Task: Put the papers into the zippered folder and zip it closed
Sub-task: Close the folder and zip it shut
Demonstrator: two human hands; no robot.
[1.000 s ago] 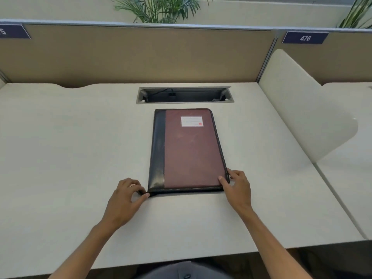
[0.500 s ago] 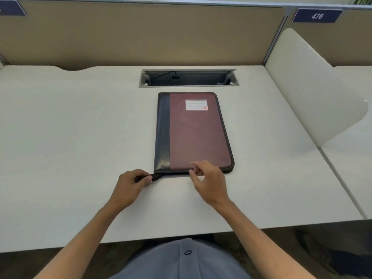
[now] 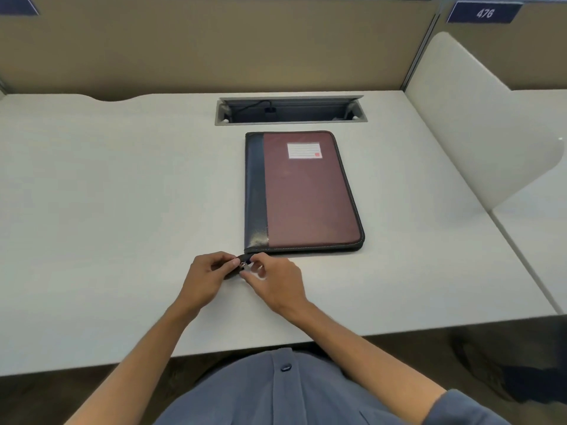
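Note:
A maroon zippered folder (image 3: pixel 306 194) with a black spine strip and a white label lies flat and closed on the white desk (image 3: pixel 122 210). A black zipper tail (image 3: pixel 244 259) sticks out from its near left corner. My left hand (image 3: pixel 208 276) pinches that tail. My right hand (image 3: pixel 273 282) sits just right of it, fingertips closed on the small metal zipper pull (image 3: pixel 243 265). No papers are in view.
A grey cable slot (image 3: pixel 291 111) is set in the desk behind the folder. A tan partition (image 3: pixel 214 44) stands at the back and a white curved divider (image 3: pixel 478 118) on the right. The desk's front edge runs close to my body.
My right hand has slid left along the folder's near edge, from its right corner to the left corner, and now meets my left hand at the zipper tail. The view has tilted down.

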